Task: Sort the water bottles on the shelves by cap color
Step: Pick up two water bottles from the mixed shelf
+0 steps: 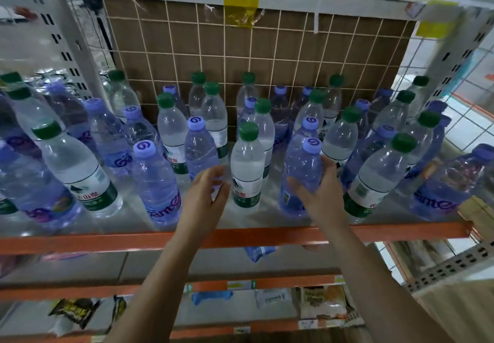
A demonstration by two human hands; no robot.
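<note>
On the upper shelf (240, 235), behind its orange front rail, we see green-capped and purple-capped water bottles standing mixed together, both colours scattered left to right and front to back. Sorting looks barely started, in our judgement. Right hand (320, 195) is wrapped round the lower body of a front-row purple-cap bottle (302, 171), thumb on its right side, fingers across the front; the bottle is upright and its base seems to sit on the shelf. Left hand (205, 190) is at the foot of a second purple-cap bottle (200, 150), fingers curled toward it; we cannot tell whether it grips it or only touches it. The two hands are apart, with one green-cap bottle (247, 166) standing between them in the front row. Step in hand, as we read it: picking purple caps out of the front row to group them on one side. The next move calls for lifting the held bottle straight up, clear of the close-packed neighbours, then finding or making a gap among the other purple caps. Risk: the bottles stand tight, so a sideways drag could knock over the green-cap bottle or those behind it. Wire grid (267, 48) backed with cardboard closes the rear of the shelf. Lower shelves hold snack packets (72, 313).
</note>
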